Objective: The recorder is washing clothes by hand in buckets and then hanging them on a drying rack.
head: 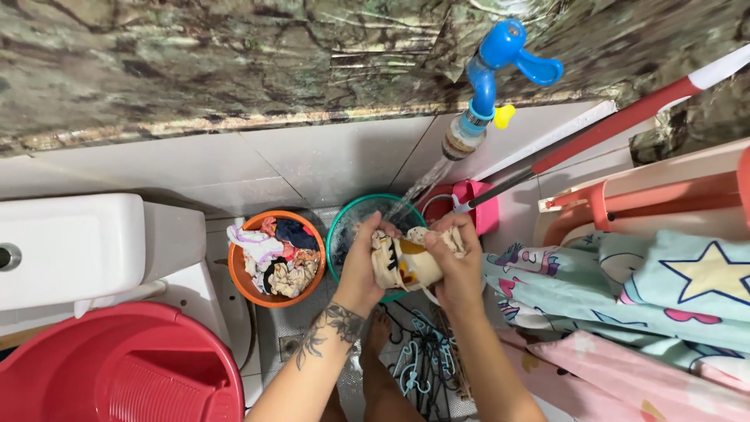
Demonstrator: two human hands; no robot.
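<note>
My left hand (365, 262) and my right hand (458, 254) both grip a small cream and yellow patterned garment (410, 262), wrung between them. They hold it over a green basin (344, 227) of water on the floor. A stream of water runs down from the blue tap (492, 66) onto the garment. Left of the green basin stands an orange basin (244, 285) filled with several small wet clothes (277, 254).
A large red tub (117, 367) sits at the bottom left beside a white toilet tank (70, 246). Patterned cloths (625, 289) hang at the right over a pink rack (648, 199). A red-handled mop (601, 129) leans on the wall. Hangers (418, 363) lie by my feet.
</note>
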